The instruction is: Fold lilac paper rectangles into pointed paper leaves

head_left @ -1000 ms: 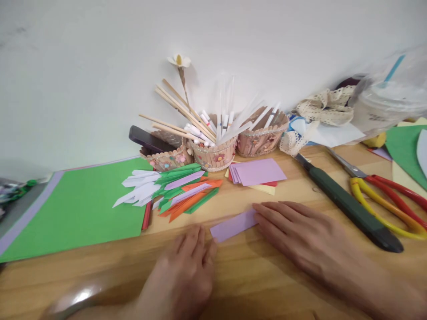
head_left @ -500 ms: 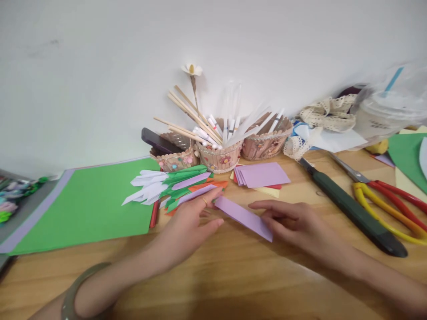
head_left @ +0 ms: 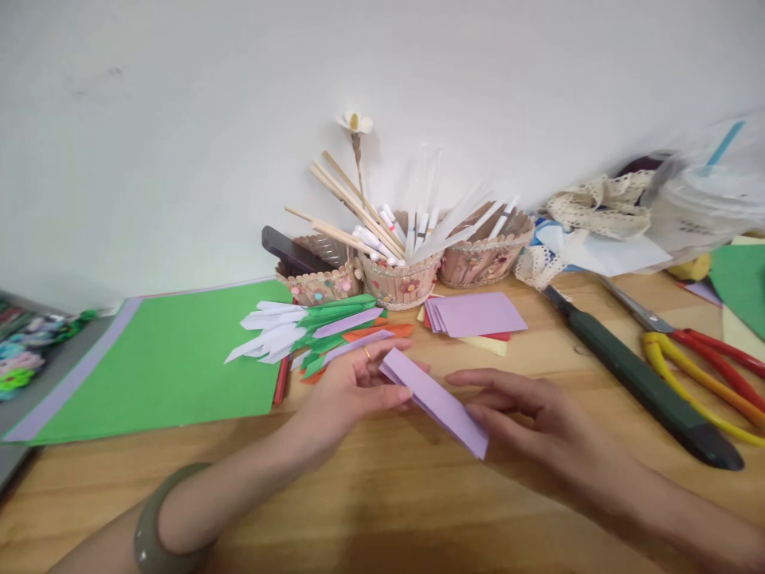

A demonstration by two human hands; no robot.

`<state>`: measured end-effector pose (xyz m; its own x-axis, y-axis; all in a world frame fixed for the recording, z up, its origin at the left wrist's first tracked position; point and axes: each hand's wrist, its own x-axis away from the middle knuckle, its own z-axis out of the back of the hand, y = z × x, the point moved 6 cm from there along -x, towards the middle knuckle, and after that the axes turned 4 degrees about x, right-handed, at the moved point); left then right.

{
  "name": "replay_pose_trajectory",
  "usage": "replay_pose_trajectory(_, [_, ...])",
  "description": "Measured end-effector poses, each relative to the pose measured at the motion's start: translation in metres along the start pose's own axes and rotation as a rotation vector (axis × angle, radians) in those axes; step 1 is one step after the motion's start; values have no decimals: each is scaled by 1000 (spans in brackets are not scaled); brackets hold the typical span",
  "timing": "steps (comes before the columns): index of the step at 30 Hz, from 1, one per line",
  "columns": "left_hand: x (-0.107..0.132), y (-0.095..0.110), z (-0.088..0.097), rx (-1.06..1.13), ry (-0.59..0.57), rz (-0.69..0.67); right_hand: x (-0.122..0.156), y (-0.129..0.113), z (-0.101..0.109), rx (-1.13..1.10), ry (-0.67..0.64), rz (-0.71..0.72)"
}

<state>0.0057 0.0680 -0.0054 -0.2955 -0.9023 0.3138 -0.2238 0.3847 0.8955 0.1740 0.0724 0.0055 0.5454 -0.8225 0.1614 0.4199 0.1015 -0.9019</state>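
A folded lilac paper strip (head_left: 435, 399) is lifted a little above the wooden table (head_left: 418, 494), slanting from upper left to lower right. My left hand (head_left: 352, 391) pinches its upper left end between thumb and fingers. My right hand (head_left: 526, 418) grips its lower right end. Just behind my left hand lies a pile of folded paper pieces (head_left: 316, 335) in white, green, lilac and orange. A small stack of lilac paper rectangles (head_left: 475, 313) lies behind the strip.
A green sheet (head_left: 161, 359) covers the table's left part. Three stick-built baskets (head_left: 400, 279) with sticks and pens stand at the wall, a phone (head_left: 287, 249) in the left one. A dark utility knife (head_left: 645, 387) and red-yellow scissors (head_left: 699, 359) lie to the right. Lace ribbon (head_left: 598, 207) lies at the back.
The strip lay flat under both hands a second ago. Both hands have taken its ends, turned it to a slant and raised it off the table.
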Motion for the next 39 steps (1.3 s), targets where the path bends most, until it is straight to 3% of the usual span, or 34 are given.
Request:
replay_pose_trajectory(3, [1,-8,-4,-38,2,68,4,-4,-13,31,-122,88])
replay_pose_trajectory(5, [0,-10,-3,-103,20,78,7,-11,-12,226,-46,268])
replay_pose_trajectory(9, [-1,-10,-5,-243,0,66,23,-34,-12,811,241,783])
replay_pose_trajectory(12, [0,-11,-7,-341,-28,60,36,-42,-25,1003,194,1068])
replay_pose_trajectory(14, [2,-13,-8,-397,-47,82,42,-44,-29,1027,155,1161])
replay_pose_trajectory(17, [4,-12,-7,-549,-25,-40,41,-43,-28,1061,182,1139])
replay_pose_trajectory(21, [14,2,-12,-1079,96,-560,26,-36,-25,1114,169,937])
replay_pose_trajectory(27, [32,-7,-39,-1497,-46,-1019,15,-21,-22,1009,26,737])
replay_pose_trajectory(30, [41,-11,-48,-1589,-108,-1062,16,-18,-18,970,37,712])
replay_pose_trajectory(39, [46,-16,-47,-1719,-40,-1107,17,-17,-13,1028,88,727])
